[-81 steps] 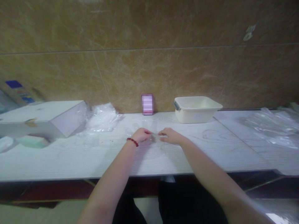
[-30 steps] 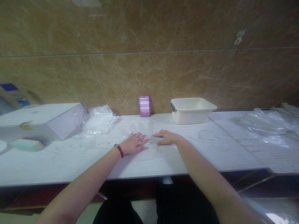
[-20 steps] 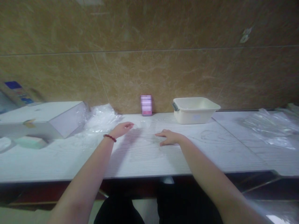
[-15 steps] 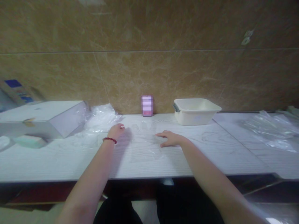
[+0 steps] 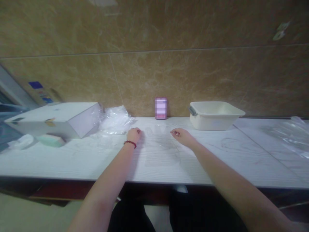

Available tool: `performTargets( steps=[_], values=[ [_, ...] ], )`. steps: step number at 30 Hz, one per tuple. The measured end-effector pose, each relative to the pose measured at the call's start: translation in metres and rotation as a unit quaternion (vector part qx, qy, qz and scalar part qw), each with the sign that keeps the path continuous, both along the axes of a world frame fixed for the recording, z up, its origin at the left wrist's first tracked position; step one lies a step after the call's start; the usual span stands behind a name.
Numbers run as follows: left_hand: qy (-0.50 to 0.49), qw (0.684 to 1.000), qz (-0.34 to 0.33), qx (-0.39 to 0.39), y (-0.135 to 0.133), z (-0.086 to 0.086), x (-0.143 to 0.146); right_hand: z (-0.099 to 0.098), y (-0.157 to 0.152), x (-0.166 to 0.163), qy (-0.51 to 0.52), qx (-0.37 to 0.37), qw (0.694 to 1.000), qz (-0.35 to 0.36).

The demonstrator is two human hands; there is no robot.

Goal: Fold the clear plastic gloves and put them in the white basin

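A clear plastic bag (image 5: 162,154) lies nearly flat on the white wood-grain table (image 5: 108,164), its outline faint against the surface. At its far left corner, my left hand (image 5: 134,134), with a dark red bead bracelet on the wrist, is closed in a pinch. My right hand (image 5: 184,137) pinches at the far right side, thumb and fingers brought together. The film is so thin that its edge between the fingertips is hard to make out.
Behind my left hand is a heap of clear plastic bags (image 5: 116,120), beside a white box (image 5: 82,124). A cream basin (image 5: 212,122) stands by the wall on the right, more clear plastic (image 5: 294,137) beyond it. A phone-like object with a pixelated front (image 5: 161,108) leans against the wall.
My right hand has gone from spread fingers to a pinch and moved slightly away from me. My left hand stays pinched. The view has swung a little to the left.
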State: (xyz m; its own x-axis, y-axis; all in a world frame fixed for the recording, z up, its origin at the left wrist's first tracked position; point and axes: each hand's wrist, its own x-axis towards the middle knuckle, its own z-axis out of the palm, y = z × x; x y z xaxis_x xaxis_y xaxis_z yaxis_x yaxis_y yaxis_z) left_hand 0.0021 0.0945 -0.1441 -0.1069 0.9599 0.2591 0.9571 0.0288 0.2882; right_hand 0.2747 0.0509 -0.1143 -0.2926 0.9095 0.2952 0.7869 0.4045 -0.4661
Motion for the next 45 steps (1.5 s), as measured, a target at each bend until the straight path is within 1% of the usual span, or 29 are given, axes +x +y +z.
performTargets(
  steps=[4, 7, 10, 13, 15, 18, 21, 25, 28, 30, 32, 34, 36, 38, 41, 43, 45],
  values=[
    [-0.081, 0.995, -0.046, 0.027, 0.004, -0.002, 0.003, 0.016, 0.016, -0.040, -0.004, -0.006, 0.999, 0.045],
    [-0.164, 0.984, -0.058, 0.042, 0.009, -0.005, -0.001, 0.022, 0.034, -0.077, -0.020, -0.021, 0.997, 0.076],
    [-0.240, 0.969, -0.039, 0.042, 0.012, -0.007, -0.008, 0.019, 0.055, -0.111, -0.057, -0.041, 0.992, 0.107],
    [-0.269, 0.962, -0.003, 0.042, 0.014, -0.009, -0.014, 0.012, 0.072, -0.136, -0.122, -0.061, 0.981, 0.139],
    [-0.284, 0.958, 0.013, 0.042, 0.015, -0.009, -0.017, 0.008, 0.079, -0.148, -0.165, -0.055, 0.971, 0.167],
    [-0.310, 0.950, 0.018, 0.044, 0.014, -0.008, -0.018, 0.004, 0.085, -0.160, -0.211, -0.041, 0.956, 0.201],
    [-0.298, 0.953, 0.035, 0.045, 0.013, -0.006, -0.019, 0.002, 0.089, -0.169, -0.222, -0.040, 0.951, 0.212],
    [-0.261, 0.963, 0.054, 0.043, 0.010, -0.001, -0.023, -0.003, 0.092, -0.176, -0.198, -0.036, 0.961, 0.189],
    [-0.229, 0.972, 0.044, 0.032, 0.006, 0.003, -0.026, -0.006, 0.091, -0.176, -0.185, -0.031, 0.966, 0.176],
    [-0.191, 0.982, 0.012, 0.003, 0.001, 0.006, -0.027, -0.006, 0.088, -0.172, -0.172, -0.026, 0.970, 0.171],
    [-0.137, 0.989, -0.037, -0.042, -0.005, 0.008, -0.028, -0.004, 0.084, -0.166, -0.156, -0.020, 0.973, 0.168],
    [-0.086, 0.990, -0.076, -0.079, -0.010, 0.009, -0.026, 0.000, 0.080, -0.158, -0.142, -0.017, 0.976, 0.167],
    [-0.051, 0.989, -0.096, -0.096, -0.014, 0.009, -0.024, 0.004, 0.075, -0.150, -0.114, -0.018, 0.979, 0.169],
    [-0.021, 0.989, -0.113, -0.097, -0.016, 0.009, -0.021, 0.009, 0.070, -0.141, -0.068, -0.018, 0.982, 0.177],
    [-0.001, 0.983, -0.162, -0.081, -0.017, 0.008, -0.015, 0.011, 0.061, -0.127, -0.003, -0.005, 0.982, 0.187],
    [-0.001, 0.978, -0.194, -0.076, -0.017, 0.008, -0.011, 0.010, 0.055, -0.117, 0.027, 0.010, 0.981, 0.190],
    [-0.006, 0.974, -0.212, -0.078, -0.019, 0.009, -0.008, 0.006, 0.050, -0.109, 0.051, 0.025, 0.979, 0.193]
  ],
)
